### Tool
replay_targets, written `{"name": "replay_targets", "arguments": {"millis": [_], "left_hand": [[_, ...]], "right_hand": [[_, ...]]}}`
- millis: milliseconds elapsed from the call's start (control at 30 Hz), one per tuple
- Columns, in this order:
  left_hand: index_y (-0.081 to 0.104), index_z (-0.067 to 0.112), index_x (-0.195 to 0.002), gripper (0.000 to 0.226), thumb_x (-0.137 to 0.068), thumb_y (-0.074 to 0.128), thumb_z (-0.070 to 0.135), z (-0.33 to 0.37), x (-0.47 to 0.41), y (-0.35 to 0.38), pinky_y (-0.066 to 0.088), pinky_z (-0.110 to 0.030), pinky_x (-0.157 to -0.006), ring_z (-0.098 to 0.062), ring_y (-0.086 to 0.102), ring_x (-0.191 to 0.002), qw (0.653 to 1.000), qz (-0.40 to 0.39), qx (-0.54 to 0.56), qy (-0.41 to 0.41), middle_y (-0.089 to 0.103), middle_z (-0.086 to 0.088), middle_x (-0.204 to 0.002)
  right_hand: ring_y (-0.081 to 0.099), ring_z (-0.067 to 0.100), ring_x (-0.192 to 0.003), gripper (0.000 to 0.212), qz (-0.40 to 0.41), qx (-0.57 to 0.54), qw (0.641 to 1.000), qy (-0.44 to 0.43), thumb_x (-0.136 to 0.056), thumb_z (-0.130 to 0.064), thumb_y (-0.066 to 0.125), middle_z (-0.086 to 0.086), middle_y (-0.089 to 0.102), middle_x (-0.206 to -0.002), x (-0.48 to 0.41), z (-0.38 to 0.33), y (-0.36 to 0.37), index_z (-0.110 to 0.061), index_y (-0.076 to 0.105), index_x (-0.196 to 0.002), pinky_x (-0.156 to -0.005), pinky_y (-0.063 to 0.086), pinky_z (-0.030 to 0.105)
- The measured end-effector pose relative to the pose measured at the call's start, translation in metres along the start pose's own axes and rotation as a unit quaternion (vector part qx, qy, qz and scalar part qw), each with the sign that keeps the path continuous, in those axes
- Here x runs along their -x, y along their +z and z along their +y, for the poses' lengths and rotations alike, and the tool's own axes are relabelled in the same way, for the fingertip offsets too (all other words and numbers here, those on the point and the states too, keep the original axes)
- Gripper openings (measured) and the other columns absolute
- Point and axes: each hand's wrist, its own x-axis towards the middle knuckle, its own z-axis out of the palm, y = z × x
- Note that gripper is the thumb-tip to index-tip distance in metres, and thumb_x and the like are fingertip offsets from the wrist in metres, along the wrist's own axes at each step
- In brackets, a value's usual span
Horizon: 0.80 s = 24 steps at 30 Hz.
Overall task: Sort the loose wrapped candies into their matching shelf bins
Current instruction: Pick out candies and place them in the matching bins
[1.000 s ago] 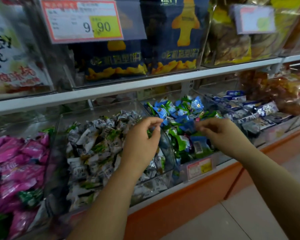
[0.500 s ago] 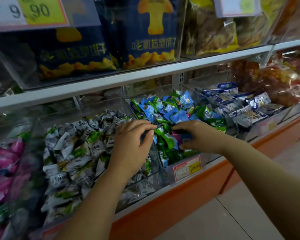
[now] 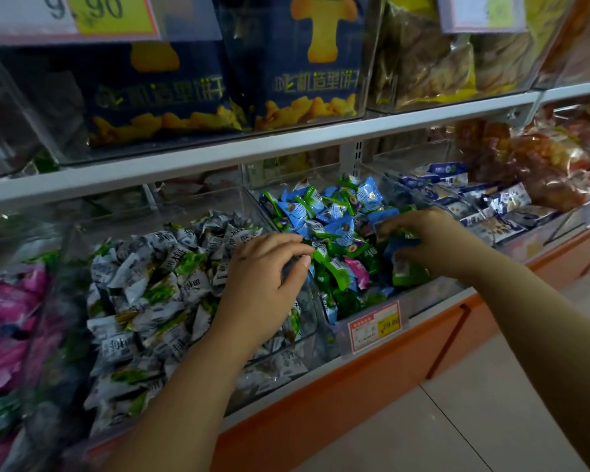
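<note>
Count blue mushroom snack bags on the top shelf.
2: left bag above the grey-white candies, right bag above the blue-green candies. More may hide behind them.

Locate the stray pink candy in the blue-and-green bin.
Head view, just right of centre: the pink candy lies among green wrappers in the blue-and-green bin, between the left hand and the right hand.

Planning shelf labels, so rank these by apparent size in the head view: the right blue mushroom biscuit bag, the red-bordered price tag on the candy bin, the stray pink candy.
Largest: right blue mushroom biscuit bag.
Then: red-bordered price tag.
Smallest: stray pink candy, though partly buried.
</note>
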Motion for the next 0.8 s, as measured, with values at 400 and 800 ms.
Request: {"name": "replay_targets", "arguments": {"millis": [400,800], "left_hand": [[0.064,0.030,-0.114,0.029,-0.097,0.042,0.039,-0.001,-0.001,-0.002,0.026,-0.033,-0.109,-0.001,0.034,-0.119,1.000,-0.013,0.010,-0.001,0.052,0.016,-0.127],[0.046,0.041,-0.134,0.047,-0.088,0.058,0.041,0.029,-0.002,-0.005,0.033,-0.024,-0.101,0.000,0.043,-0.122,0.991,0.003,0.131,-0.012,0.052,0.020,-0.130]], "right_hand": [[0.058,0.020,-0.094,0.039,-0.124,0.007,0.992,0.007,-0.072,-0.026,0.081,-0.003,0.061,-0.098,-0.008,-0.027,0.029,-0.024,0.060,-0.105,-0.077,0.046,0.025],[0.070,0.022,-0.082,0.030,0.056,-0.395,0.917,0.017,-0.066,-0.035,0.075,0.001,0.071,-0.086,0.018,-0.087,-0.003,-0.017,0.066,-0.088,-0.077,0.058,0.031]]}}
